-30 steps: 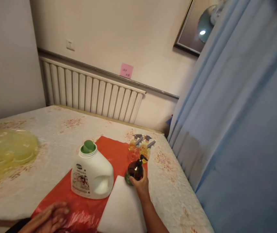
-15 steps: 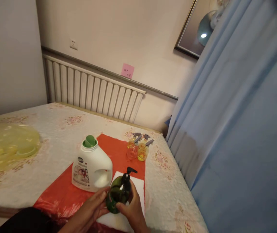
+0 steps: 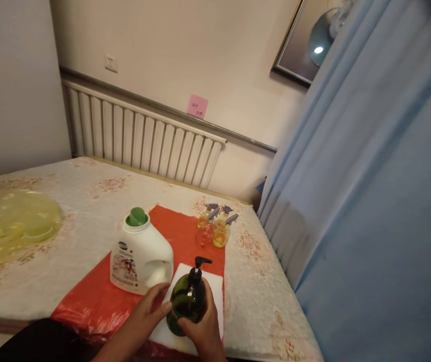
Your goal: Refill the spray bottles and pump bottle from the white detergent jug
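A dark green pump bottle [image 3: 187,300] with a black pump head is held upright over a white folded cloth [image 3: 215,294]. My right hand [image 3: 202,331] wraps its lower right side. My left hand [image 3: 148,308] presses fingertips against its left side. Just left stands a white detergent jug [image 3: 141,260] with a green cap. All rest on a red plastic sheet [image 3: 177,236] spread over a floral tablecloth [image 3: 87,201].
Several small spray bottles [image 3: 215,227] of yellow and orange liquid stand at the far end of the red sheet. A translucent yellow plastic pile [image 3: 9,223] lies at the left. A radiator [image 3: 140,141] lines the wall; a blue curtain [image 3: 369,201] hangs at the right.
The pump bottle came from the far end of the cloth toward me. My left hand rose from the red sheet and joined the right hand on it; the bottle now stands more upright.
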Available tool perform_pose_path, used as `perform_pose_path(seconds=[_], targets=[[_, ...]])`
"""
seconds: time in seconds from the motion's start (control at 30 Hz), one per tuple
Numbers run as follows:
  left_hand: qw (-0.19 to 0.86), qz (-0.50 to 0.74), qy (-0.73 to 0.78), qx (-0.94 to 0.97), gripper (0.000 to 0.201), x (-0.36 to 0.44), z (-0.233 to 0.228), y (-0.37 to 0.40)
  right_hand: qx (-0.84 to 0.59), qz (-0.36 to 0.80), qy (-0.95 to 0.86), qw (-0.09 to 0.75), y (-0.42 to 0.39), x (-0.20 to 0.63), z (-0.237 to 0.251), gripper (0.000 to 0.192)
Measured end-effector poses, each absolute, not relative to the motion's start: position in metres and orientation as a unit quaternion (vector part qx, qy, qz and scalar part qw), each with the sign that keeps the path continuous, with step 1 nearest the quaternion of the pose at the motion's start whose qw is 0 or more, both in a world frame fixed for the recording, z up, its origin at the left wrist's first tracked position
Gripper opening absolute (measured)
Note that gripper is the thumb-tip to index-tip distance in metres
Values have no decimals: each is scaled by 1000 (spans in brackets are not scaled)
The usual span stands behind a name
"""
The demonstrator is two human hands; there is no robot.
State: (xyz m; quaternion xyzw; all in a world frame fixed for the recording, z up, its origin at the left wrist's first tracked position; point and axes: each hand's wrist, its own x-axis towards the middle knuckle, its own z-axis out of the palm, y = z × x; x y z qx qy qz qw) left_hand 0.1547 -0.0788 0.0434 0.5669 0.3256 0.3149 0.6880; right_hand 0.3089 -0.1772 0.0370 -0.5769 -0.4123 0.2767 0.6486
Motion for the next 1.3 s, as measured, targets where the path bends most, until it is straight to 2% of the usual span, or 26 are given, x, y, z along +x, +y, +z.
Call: perform_pose_path(seconds=[0.07,0.13,0.3,0.43,0.63,0.7,0.83,1.0,1.13,1.23,1.3], targets=[[624,362,329,609,60,153,61,-79,-573,287,-418,643,-180,308,37,95],[607,369,286,643,60,152,80,-83,-561,300,-431,640,-183,306,40,96],[667,317,210,640,55,156,110,-93,-545,340,-459,613,-190,295,58,97],[710,290,195,612,45,161,109,-92,-540,357,-472,599,-194,291,69,101],[633,329,273,645,34,165,111,-94,-514,369,-483,605,-196,290,69,96],[633,333,279,641,38,163,111,-93,-524,363,-478,604,-196,290,69,95],[708,300,202,606,51,154,102,-87,-539,366,-469,597,-197,290,70,94],[728,282,182,598,37,150,92,-80,-540,355,-476,596,-197,289,71,95],[684,322,194,625,26,156,98,-83,-552,354,-464,595,-198,290,63,97],[666,327,216,635,28,157,103,-87,-555,355,-462,594,-199,292,57,100],[679,317,217,626,36,155,103,-87,-556,354,-462,593,-200,292,56,100]])
